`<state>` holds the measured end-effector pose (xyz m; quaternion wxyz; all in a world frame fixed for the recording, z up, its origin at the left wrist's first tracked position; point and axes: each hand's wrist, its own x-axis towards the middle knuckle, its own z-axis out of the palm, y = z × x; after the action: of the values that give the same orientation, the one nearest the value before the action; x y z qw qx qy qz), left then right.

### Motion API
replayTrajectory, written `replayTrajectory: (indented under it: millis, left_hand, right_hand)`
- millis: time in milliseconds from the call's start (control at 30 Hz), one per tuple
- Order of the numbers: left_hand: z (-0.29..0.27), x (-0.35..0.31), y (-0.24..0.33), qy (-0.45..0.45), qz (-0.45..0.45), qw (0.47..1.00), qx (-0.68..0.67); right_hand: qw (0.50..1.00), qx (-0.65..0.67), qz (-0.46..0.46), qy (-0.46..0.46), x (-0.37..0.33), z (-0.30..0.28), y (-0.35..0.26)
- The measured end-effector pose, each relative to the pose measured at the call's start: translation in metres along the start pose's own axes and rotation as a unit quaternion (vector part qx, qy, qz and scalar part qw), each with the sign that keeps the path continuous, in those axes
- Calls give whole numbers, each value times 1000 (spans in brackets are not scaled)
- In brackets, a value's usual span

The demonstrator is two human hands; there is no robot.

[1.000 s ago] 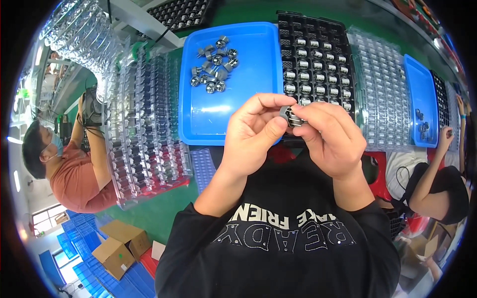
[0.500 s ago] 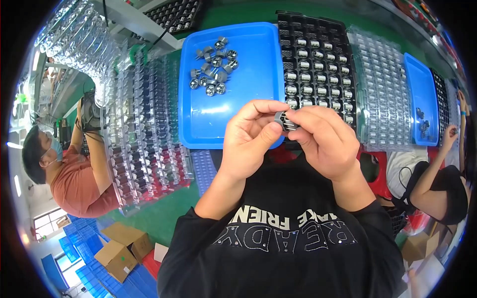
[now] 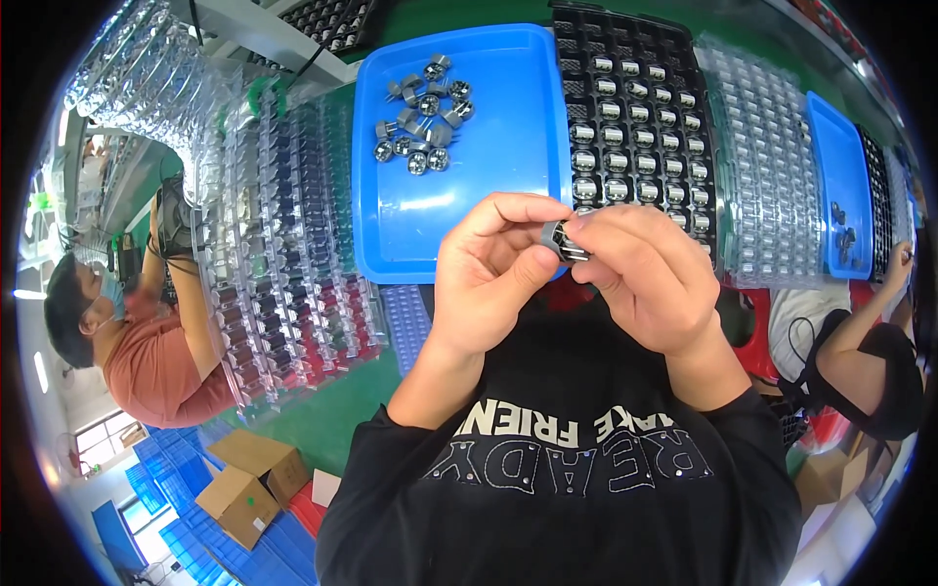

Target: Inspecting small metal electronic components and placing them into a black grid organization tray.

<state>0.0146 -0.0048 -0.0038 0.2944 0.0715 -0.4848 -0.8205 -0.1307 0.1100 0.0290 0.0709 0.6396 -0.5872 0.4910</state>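
In front of my chest, both hands meet over a small grey metal cylinder with thin prongs [image 3: 557,238]. My left hand [image 3: 486,283] holds it from the left between thumb and fingers. From the right, the thumb and fingertips of my right hand [image 3: 653,278] grip its pronged side and cover part of it. Beyond my hands lies a shallow blue tray [image 3: 489,176], with several similar loose cylinders [image 3: 427,104] grouped in its left half. A black compartment tray [image 3: 576,49], partly behind my right hand, carries rows of shiny cylindrical parts [image 3: 646,139].
Clear plastic trays [image 3: 283,244] with parts stand at the left beside a seated co-worker [image 3: 147,361]. On the right are another clear tray [image 3: 767,176], a second blue tray [image 3: 826,127] and another co-worker [image 3: 860,361]. Cardboard boxes [image 3: 234,508] sit at lower left.
My fingers shift slightly on the cylinder, and its prongs show at a slightly different angle. Trays sit a little higher and further right in the picture. Both hands keep their hold.
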Motion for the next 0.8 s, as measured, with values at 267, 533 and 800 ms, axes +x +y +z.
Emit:
replayTrajectory:
  millis: [267,533,800]
  left_hand:
    - [0,-4,-4,-3,10,1000,5]
    - [3,-6,-6,6,0,1000,19]
    - [7,0,-4,30,23,996,75]
  right_hand:
    - [1000,15,-12,-10,-6,0,4]
    - [998,31,49,2,-14,2,1]
    - [997,45,64,-2,-11,3,5]
